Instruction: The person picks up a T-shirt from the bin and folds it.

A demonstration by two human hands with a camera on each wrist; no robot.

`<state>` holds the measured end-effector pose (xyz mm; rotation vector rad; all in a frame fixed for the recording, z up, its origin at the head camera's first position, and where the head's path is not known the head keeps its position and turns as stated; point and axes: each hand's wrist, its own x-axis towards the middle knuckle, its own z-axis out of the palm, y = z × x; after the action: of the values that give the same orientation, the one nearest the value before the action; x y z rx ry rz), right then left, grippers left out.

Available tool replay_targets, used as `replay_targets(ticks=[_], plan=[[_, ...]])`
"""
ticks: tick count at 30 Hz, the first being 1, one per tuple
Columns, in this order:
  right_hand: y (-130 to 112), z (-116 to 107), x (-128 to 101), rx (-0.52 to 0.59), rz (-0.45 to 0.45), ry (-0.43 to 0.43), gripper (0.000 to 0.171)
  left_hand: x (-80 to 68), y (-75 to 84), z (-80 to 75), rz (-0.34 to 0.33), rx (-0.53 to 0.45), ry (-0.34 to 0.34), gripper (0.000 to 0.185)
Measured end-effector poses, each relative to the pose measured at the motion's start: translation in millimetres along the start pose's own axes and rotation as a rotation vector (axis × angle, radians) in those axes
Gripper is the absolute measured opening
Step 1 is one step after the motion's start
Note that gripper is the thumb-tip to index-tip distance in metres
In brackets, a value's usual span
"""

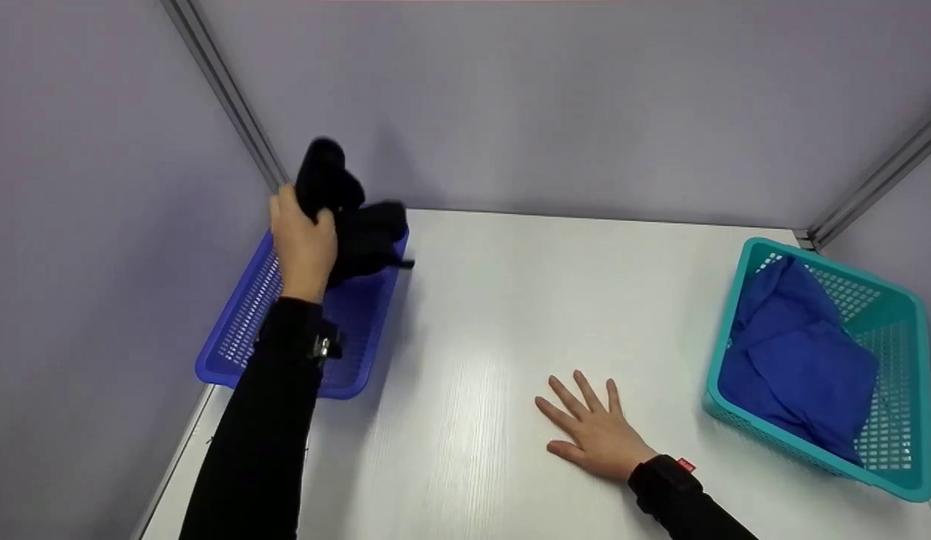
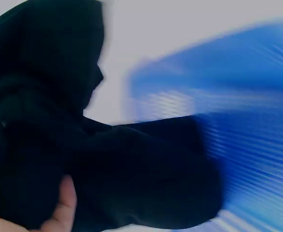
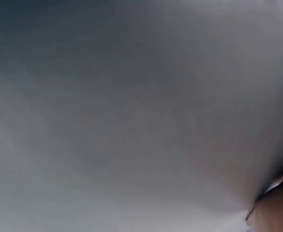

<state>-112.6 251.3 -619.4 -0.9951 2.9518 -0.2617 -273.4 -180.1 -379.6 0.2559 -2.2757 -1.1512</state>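
Observation:
A bunched black cloth garment point(image 1: 360, 236) hangs from my left hand point(image 1: 304, 244), which grips it above the blue-purple basket point(image 1: 360, 379) at the left. Its exact kind cannot be told; thick folded lobes and a short strap-like end show. In the left wrist view the dark cloth point(image 2: 146, 169) fills much of the picture, with my thumb pressed against it. My right hand point(image 1: 602, 441) lies on the white table with fingers straight and spread, holding nothing. Only a sliver of it shows in the right wrist view.
A teal basket point(image 1: 919, 390) stands at the right of the white table point(image 1: 510, 315), with a crumpled blue cloth point(image 1: 803, 367) inside. Grey panels point(image 1: 548, 105) rise behind and along both sides. The blue-purple basket sits close to the left panel.

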Motion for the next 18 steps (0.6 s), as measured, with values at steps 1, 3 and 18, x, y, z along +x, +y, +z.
replay_targets(ticks=[1,3,18], plan=[[0,0,0,0.005,-0.004,0.006,0.069,3.0,16.0,-0.7,0.027,-0.071,0.027,0.039],[0,1,0,0.006,-0.008,0.008,0.069,4.8,46.2,0.5,0.088,-0.192,0.057,0.038],[-1,1,5,0.019,0.014,-0.01,0.068,-91.6,60.1,110.6,0.27,-0.235,-0.322,0.039]])
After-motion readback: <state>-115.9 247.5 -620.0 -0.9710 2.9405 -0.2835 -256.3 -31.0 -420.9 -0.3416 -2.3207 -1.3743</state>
